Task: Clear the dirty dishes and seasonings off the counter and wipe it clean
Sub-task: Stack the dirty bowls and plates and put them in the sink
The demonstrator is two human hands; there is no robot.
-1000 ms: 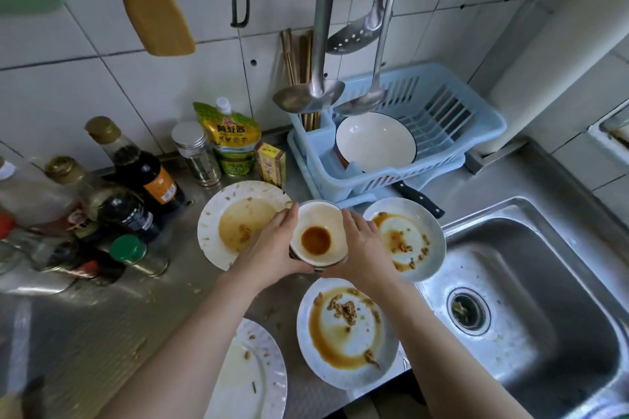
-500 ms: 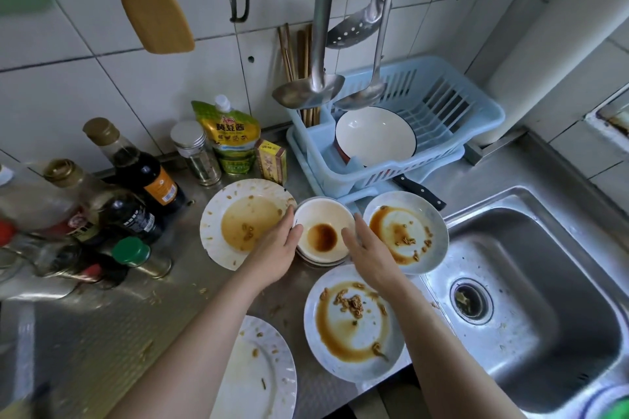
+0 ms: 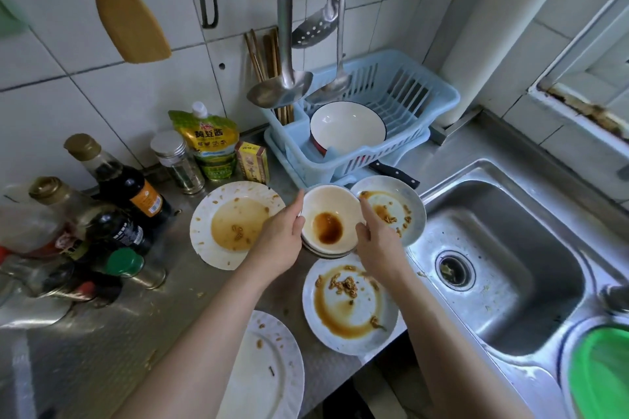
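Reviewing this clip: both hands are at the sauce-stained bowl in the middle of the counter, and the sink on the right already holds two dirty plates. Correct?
Not quite. The head view shows the sink holds no plates. Both the left hand and right hand are indeed at the sauce-stained bowl.

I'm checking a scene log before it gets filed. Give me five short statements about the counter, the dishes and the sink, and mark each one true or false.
1. The small bowl with dark sauce sits on a stack of other bowls. True.
2. The sink is full of dirty plates. False: no plates lie in it; only its drain and a few scraps show.
3. The left hand and right hand flank that bowl. True.
4. The blue dish rack is empty. False: a white bowl lies in it.
5. The seasoning bottles stand right of the sink. False: they stand at the counter's left end.
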